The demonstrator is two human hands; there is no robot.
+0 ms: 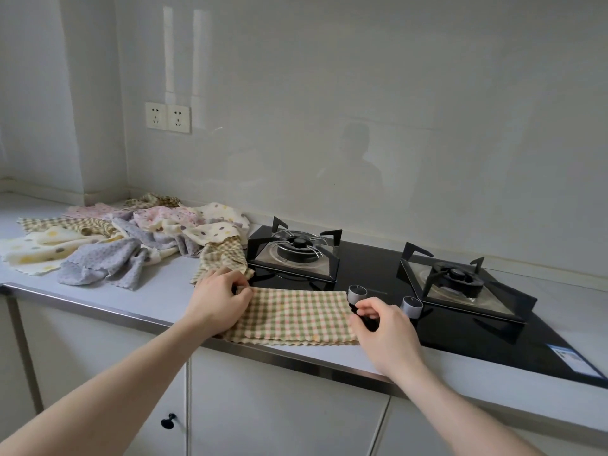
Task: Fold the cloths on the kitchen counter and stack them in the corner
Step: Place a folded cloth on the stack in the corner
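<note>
A green-and-beige checked cloth (296, 315) lies folded in a long strip at the counter's front edge, partly over the black hob. My left hand (218, 301) pinches its far left corner. My right hand (383, 334) pinches its right end, just in front of a hob knob. A heap of unfolded cloths (131, 235) spreads over the counter to the left: dotted cream, pink, grey, and checked ones. Another checked cloth (223, 258) lies crumpled just behind my left hand.
A black glass gas hob (378, 268) with two burners (297, 248) and two grey knobs (357, 292) fills the counter's right half. The white counter (158, 291) has a metal front edge. Two wall sockets (167, 116) sit above the back-left corner (108, 195).
</note>
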